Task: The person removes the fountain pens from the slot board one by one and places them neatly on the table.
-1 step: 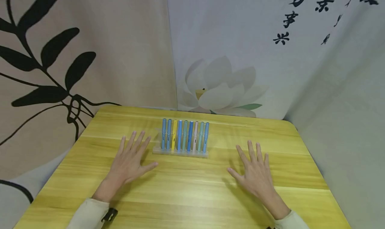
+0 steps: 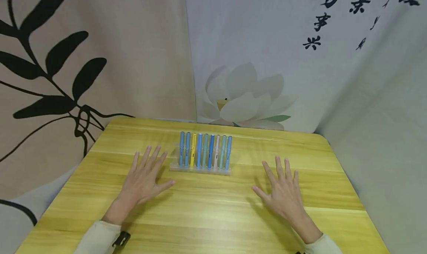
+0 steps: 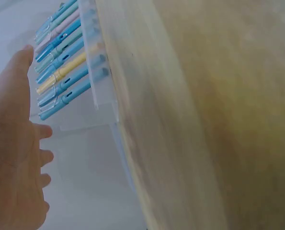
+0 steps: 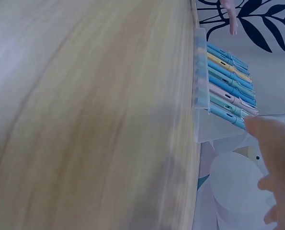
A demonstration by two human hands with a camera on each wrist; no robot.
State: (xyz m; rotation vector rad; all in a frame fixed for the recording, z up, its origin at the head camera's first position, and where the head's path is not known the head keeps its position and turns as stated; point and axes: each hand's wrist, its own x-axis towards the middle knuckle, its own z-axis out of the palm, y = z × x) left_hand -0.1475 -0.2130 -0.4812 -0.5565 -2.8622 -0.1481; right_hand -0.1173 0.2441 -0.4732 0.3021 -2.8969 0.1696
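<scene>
A clear plastic rack [image 2: 200,169] near the back of the table holds several pens side by side, caps up. Most are blue or green; a yellow pen [image 2: 193,150] and a pale pink pen [image 2: 217,151] are among them. Left of the rack, my left hand [image 2: 141,180] is spread palm down with nothing in it, its thumb pointing toward the rack's front. My right hand [image 2: 283,189] is spread likewise, farther off to the rack's right, also holding nothing. In the left wrist view the pens [image 3: 65,67] show beyond the thumb.
The wooden table [image 2: 213,217] has light yellow grain and a rounded back right corner. Behind it hangs a pale curtain [image 2: 150,61] printed with dark leaves, a lotus and black writing. A black band [image 2: 122,239] sits at my left cuff.
</scene>
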